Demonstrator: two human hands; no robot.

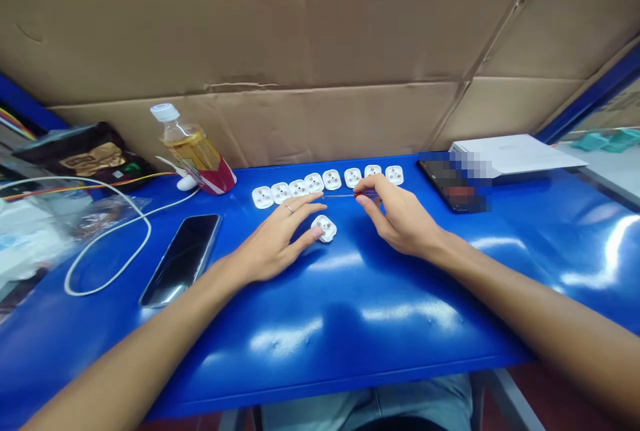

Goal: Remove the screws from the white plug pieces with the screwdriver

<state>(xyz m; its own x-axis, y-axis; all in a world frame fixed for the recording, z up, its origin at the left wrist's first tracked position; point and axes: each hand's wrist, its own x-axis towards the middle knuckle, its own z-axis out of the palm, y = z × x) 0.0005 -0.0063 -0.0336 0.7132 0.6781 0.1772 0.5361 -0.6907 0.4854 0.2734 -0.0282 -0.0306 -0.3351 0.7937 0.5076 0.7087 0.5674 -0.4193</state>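
My left hand (280, 234) reaches over the blue table with its fingers spread. Its thumb tip rests at the edge of a small white square part (327, 229) with rounded corners and metal pieces inside. My right hand (397, 214) pinches a thin screwdriver (341, 196) by its red end. The shaft points left, its tip close to the fingertips of my left hand. Behind both hands runs a row of several similar white parts (331, 179), some of them partly covered by my fingers.
A dark phone (183, 261) and a looped white cable (107, 284) lie on the left, near a drink bottle (197, 154). At the right are a black device (445, 184), partly blurred, and a white box (520, 153). A cardboard wall (300, 37) stands behind.
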